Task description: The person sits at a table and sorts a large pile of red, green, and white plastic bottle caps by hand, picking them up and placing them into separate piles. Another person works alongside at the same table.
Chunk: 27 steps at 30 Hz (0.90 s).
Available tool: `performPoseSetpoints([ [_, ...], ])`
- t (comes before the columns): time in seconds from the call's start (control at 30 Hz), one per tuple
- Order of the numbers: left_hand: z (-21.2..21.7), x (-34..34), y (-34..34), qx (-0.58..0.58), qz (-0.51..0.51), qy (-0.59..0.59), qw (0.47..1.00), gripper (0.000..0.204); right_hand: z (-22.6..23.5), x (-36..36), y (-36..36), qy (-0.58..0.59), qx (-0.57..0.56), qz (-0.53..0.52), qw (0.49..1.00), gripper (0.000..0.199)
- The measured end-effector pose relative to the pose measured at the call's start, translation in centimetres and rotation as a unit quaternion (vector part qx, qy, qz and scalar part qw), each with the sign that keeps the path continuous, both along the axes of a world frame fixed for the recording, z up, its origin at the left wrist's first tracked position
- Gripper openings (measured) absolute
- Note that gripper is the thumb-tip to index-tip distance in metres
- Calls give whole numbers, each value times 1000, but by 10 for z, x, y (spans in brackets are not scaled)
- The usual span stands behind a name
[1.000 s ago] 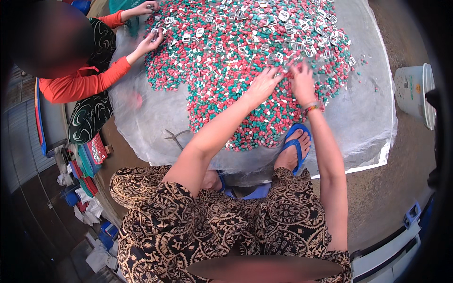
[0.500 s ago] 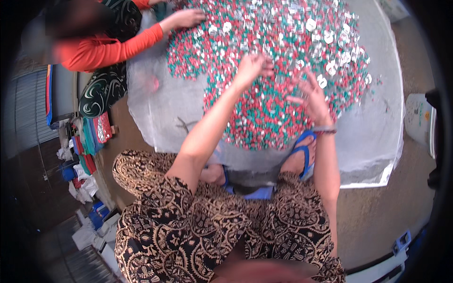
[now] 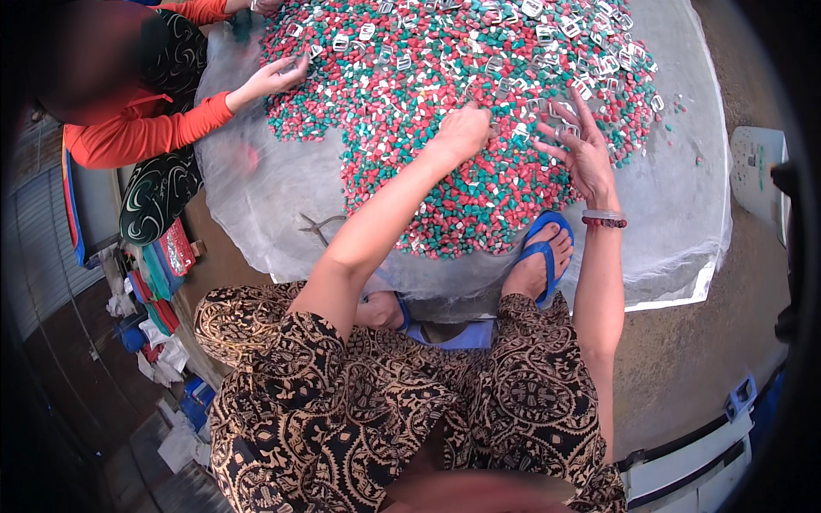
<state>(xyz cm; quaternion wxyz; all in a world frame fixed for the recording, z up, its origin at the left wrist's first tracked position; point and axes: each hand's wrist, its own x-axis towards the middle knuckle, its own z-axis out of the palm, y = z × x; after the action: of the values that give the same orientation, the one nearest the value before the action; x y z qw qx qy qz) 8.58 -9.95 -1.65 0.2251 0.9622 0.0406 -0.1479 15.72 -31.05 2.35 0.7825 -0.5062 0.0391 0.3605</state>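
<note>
A broad heap of small red, green and white pebble-like pieces (image 3: 462,205) lies on a pale plastic sheet (image 3: 667,222). Silver metal buckles (image 3: 569,27) are scattered over it, most thickly at the far right. My left hand (image 3: 466,132) rests on the middle of the heap, fingers curled down and pressed together. What its fingertips grip, if anything, is hidden. To its right is my right hand (image 3: 588,162), tilted, its fingers loosely spread around a silver buckle (image 3: 566,132) that shows among them. A beaded bracelet circles that wrist.
At the far left, another person in an orange sleeve (image 3: 175,130) reaches a hand (image 3: 278,75) onto the heap. Pliers-like tool (image 3: 321,226) lies left of my forearm. My blue-sandalled foot (image 3: 547,252) touches the heap's near edge. A white bucket (image 3: 757,175) stands right.
My left hand has lowered onto the heap with its fingers curled in. My right hand has turned and shifted slightly right. The other person's hand has moved left and nearer. The whole view has shifted.
</note>
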Motion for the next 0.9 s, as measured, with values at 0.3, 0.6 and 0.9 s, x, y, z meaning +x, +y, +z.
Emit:
performPoseSetpoints([
  [0.3, 58, 10, 22, -744, 242, 94, 616, 24, 5, 19, -15, 37, 35, -28, 998, 45],
  [0.6, -8, 73, -51, 13, -1, -115, 993, 28, -51, 23, -40, -66, -151, -101, 981, 36],
  [0.9, 35, 49, -5, -467, 250, 40, 847, 30, -86, 26, 11, -452, -483, 108, 742, 31],
])
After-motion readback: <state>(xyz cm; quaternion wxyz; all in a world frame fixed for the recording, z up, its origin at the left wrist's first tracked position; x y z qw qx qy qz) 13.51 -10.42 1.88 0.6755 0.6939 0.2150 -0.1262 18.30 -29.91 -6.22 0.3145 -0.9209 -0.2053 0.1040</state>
